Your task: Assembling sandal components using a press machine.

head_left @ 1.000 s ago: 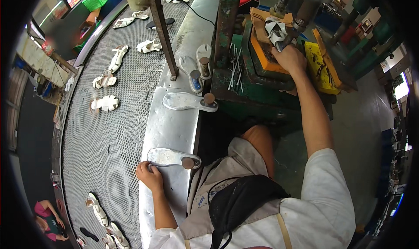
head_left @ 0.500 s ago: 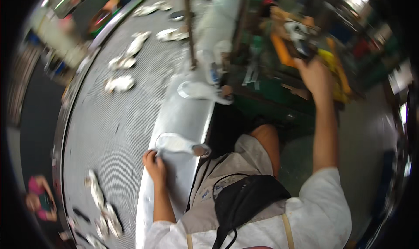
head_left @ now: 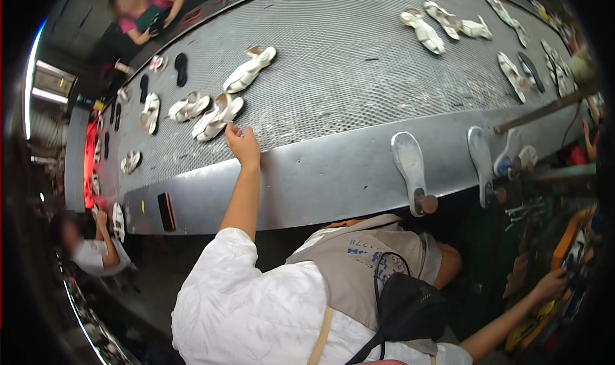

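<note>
My left hand (head_left: 243,146) reaches over the mesh conveyor at the near edge of a white strappy sandal (head_left: 218,120). Its fingers are bent, with the thumb apart, and the fingertips meet or nearly meet the sandal. Beside that sandal lie another white sandal (head_left: 188,106) and, farther back, a larger white one (head_left: 250,69). At the lower right, my right hand (head_left: 549,285) is closed at a stand with an orange frame (head_left: 572,240). What its fingers grip is hidden. Pale sole-shaped plates (head_left: 409,160) with round knobs rest on the metal ledge (head_left: 320,170).
The mesh conveyor (head_left: 333,70) carries several more white sandals (head_left: 424,32) and black insoles (head_left: 181,69). A dark flat object (head_left: 166,211) lies on the ledge. A metal bar (head_left: 544,111) crosses at the right. One person (head_left: 147,9) is across the belt, another (head_left: 96,250) at the left.
The view has swung left. My left hand has moved from beside a sole-shaped plate on the ledge out to the sandals on the belt. My right hand stays at the orange-framed stand.
</note>
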A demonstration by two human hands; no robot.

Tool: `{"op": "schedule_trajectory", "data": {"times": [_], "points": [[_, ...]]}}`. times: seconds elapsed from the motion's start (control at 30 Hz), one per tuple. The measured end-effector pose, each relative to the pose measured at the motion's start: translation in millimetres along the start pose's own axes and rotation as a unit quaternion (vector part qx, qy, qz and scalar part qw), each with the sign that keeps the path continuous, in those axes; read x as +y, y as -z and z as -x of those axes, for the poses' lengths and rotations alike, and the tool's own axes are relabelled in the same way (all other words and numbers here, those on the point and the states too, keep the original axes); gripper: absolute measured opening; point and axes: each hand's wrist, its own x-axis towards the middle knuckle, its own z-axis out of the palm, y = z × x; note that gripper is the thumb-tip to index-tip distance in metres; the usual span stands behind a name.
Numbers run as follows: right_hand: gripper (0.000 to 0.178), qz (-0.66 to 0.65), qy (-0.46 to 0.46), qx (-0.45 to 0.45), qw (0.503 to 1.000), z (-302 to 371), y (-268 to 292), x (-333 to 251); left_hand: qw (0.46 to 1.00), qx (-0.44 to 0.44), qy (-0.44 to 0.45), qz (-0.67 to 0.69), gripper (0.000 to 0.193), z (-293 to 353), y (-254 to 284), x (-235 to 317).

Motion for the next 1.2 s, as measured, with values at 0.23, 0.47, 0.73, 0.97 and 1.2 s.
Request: {"op": "schedule_trajectory", "data": {"times": [0.23,0.47,0.73,0.97,1.2], "points": [[0.06,0.061,0.086,0.08,0.991,-12,-11,34,0.985,0.061,0.159,-0.027,0.039,-57,9,-72],[0.055,0.116,0.05,0.035,0.991,-5,-9,67,0.965,0.017,0.164,-0.206,0.045,-51,-6,-26],[0.054,0.088,0.031,0.003,0.996,0,18,42,0.956,0.031,0.133,0.259,0.049,-18,23,23],[0.058,0.123,0.015,-0.035,0.992,-5,29,34,0.851,-0.133,0.072,0.502,0.056,15,60,121],[0.08,0.013,-0.201,-0.312,0.929,-102,48,35,0.485,-0.596,0.338,0.544,0.071,110,21,137]]}}
